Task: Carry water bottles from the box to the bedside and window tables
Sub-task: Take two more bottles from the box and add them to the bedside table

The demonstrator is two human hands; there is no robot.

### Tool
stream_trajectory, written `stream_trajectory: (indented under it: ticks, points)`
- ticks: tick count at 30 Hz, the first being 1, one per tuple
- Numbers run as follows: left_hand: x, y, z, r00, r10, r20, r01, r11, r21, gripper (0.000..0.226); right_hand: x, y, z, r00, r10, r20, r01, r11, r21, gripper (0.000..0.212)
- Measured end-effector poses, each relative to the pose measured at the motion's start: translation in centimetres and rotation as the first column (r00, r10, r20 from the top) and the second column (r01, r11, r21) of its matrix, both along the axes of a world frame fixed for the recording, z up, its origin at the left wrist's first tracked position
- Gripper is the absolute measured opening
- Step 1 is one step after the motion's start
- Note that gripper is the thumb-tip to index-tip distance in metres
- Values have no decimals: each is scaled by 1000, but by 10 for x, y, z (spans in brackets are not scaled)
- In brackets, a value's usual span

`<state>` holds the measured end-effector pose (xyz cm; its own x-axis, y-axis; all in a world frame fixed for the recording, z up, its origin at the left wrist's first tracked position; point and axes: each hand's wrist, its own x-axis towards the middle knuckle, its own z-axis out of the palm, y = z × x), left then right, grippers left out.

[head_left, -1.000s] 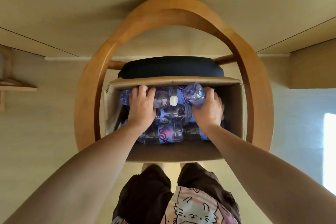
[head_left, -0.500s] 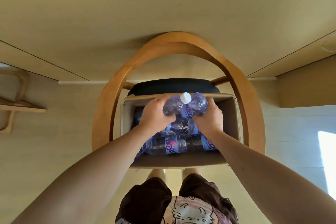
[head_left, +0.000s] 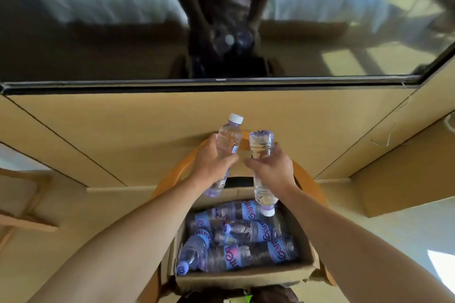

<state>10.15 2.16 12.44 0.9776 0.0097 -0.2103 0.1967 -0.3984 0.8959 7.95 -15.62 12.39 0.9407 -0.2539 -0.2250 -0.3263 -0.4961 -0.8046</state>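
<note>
Above the cardboard box (head_left: pixel 246 278) of bottles, the left hand (head_left: pixel 212 160) has its grip clamped on a cap-up water bottle (head_left: pixel 225 152), the right hand (head_left: pixel 270 167) clamped on a cap-down water bottle (head_left: pixel 262 170), both lifted clear

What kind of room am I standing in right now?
Probably a hotel room or bedroom: a wall-mounted TV reflects a white bed, and a wooden chair holds a box of water bottles by the panelled wall.
</note>
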Motion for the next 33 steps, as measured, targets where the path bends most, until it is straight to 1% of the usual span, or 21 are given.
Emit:
stream_trajectory:
  ticks: [2, 4, 6, 8, 11, 13, 15, 17, 19, 20, 22, 26, 30, 32, 33]
  points:
    - [3, -1, 24, 997, 74, 14, -73, 995, -65, 35, 8, -1, 23, 999, 25, 47, -27, 999, 47, 56]
    - [2, -2, 47, 989, 150, 11, -148, 982, -116, 38, 16, -1, 40, 993, 83, 79, -91, 991, 97, 47]
    - [-2, -2, 68, 976, 215, 27, -209, 967, -147, 36, 25, 0, 55, 985, 136, 108, -150, 980, 132, 41]
    - [-8, 1, 85, 949, 314, 41, -303, 938, -165, 34, 33, 4, 67, 975, 181, 127, -201, 965, 168, 41]
    - [-21, 8, 110, 887, 456, 73, -439, 882, -173, 38, 40, 18, 86, 954, 265, 142, -292, 930, 224, 49]
    - [-36, 16, 123, 811, 576, 102, -554, 812, -185, 42, 39, 33, 98, 930, 331, 157, -362, 896, 257, 55]
    - [-58, 26, 132, 734, 666, 131, -646, 745, -167, 46, 32, 52, 106, 906, 389, 169, -422, 861, 284, 55]
    - [-87, 39, 138, 682, 713, 161, -704, 700, -119, 45, 16, 74, 112, 868, 462, 181, -496, 824, 274, 50]
    - [-119, 57, 143, 622, 757, 202, -759, 646, -83, 35, -4, 99, 117, 818, 540, 195, -575, 773, 269, 42]
    - [-135, 66, 147, 586, 779, 223, -788, 612, -68, 32, -14, 113, 119, 795, 573, 200, -607, 747, 273, 40]
    - [-172, 84, 154, 504, 831, 236, -844, 532, -71, 34, -40, 142, 124, 742, 634, 216, -669, 689, 277, 39]
    - [-263, 116, 164, 329, 906, 265, -927, 364, -95, 41, -110, 197, 134, 610, 752, 248, -782, 520, 344, 46]
    - [-370, 135, 172, 124, 955, 268, -976, 166, -141, 50, -200, 241, 144, 472, 841, 266, -833, 326, 447, 48]
    - [-429, 141, 174, 22, 962, 272, -985, 67, -157, 56, -251, 262, 148, 404, 869, 286, -858, 251, 449, 51]
    - [-460, 143, 174, -16, 962, 273, -987, 28, -155, 55, -278, 271, 150, 371, 882, 291, -868, 217, 447, 50]
